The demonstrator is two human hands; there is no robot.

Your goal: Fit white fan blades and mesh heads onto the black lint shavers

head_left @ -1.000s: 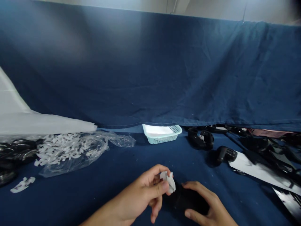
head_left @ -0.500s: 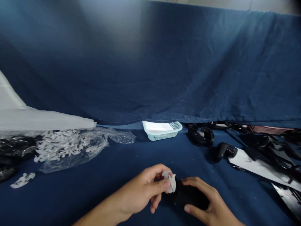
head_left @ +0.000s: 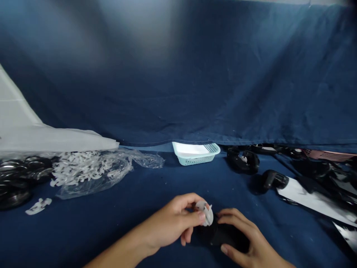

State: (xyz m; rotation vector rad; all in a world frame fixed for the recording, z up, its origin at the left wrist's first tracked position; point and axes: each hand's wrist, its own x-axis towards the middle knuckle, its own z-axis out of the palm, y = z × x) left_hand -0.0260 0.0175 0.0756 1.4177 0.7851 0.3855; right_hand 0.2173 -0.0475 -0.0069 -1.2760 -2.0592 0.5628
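Between the thumb and fingers of my left hand [head_left: 178, 221] is a small round white plastic piece [head_left: 206, 215] with notched edges, tilted toward me. My right hand [head_left: 248, 238] curves around a dark black part [head_left: 230, 236], thumb at its near side and fingers at its far side. The black part rests low in front of me, and its details are lost in shadow. The white piece is held just above its left end; whether the two touch I cannot tell.
On the left, many white plastic clips [head_left: 80, 167] lie on a clear plastic bag [head_left: 103, 184], beside black round parts [head_left: 16, 182] and one loose clip [head_left: 39, 206]. A light-blue basket [head_left: 196, 160] stands at the back. Black housings [head_left: 242, 162] and white strips [head_left: 315, 199] are on the right.
The view has shifted slightly, so the surroundings sit a little further right. The white piece has turned a little in my left hand, while my right hand keeps its hold on the black part.
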